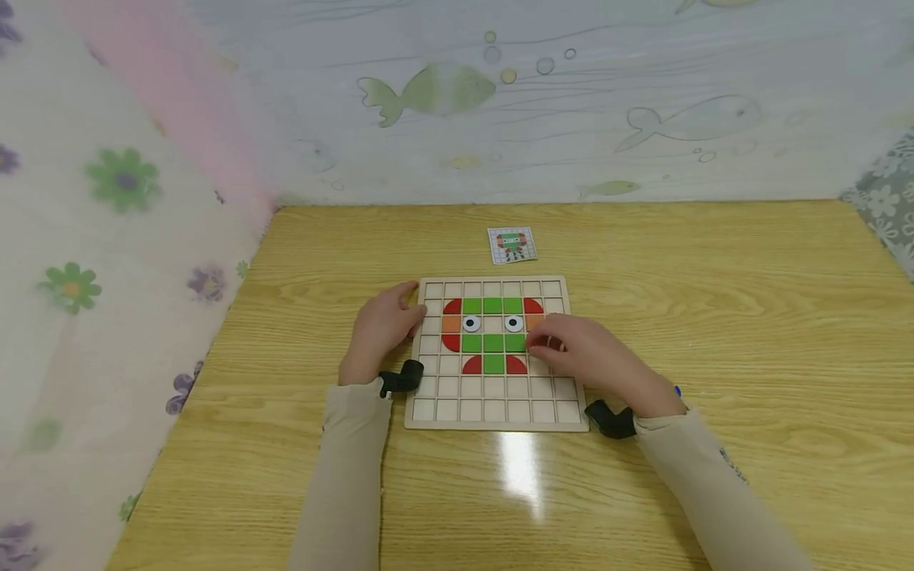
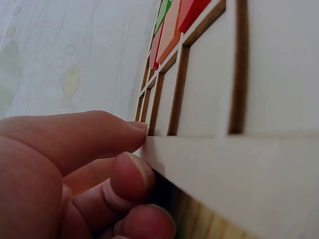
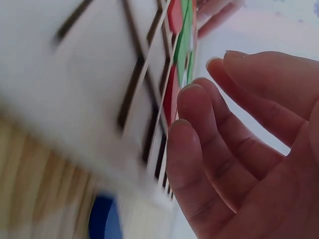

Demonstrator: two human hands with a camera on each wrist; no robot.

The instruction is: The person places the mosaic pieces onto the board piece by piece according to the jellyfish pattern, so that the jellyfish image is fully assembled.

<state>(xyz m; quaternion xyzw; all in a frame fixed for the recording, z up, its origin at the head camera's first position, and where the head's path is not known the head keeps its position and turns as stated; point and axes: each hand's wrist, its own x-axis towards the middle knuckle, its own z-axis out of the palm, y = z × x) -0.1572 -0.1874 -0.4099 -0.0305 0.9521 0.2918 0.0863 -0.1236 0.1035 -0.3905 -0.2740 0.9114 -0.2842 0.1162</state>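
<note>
Grid board is pinched by left hand, tiles best pressed flush by right hand, grip narrow, contents unclear!

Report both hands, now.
Left hand: touching the left edge of the wooden grid board; whether it pinches can't be told.
Right hand: open, fingers loosely curved, nothing visible in its grip.

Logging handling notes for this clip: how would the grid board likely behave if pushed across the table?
The board is probably stiff, as it lies flat with straight edges. Being wide and low, it would likely slide on the table rather than tip. Its coloured tiles may stay put, since they sit in walled squares.
</note>
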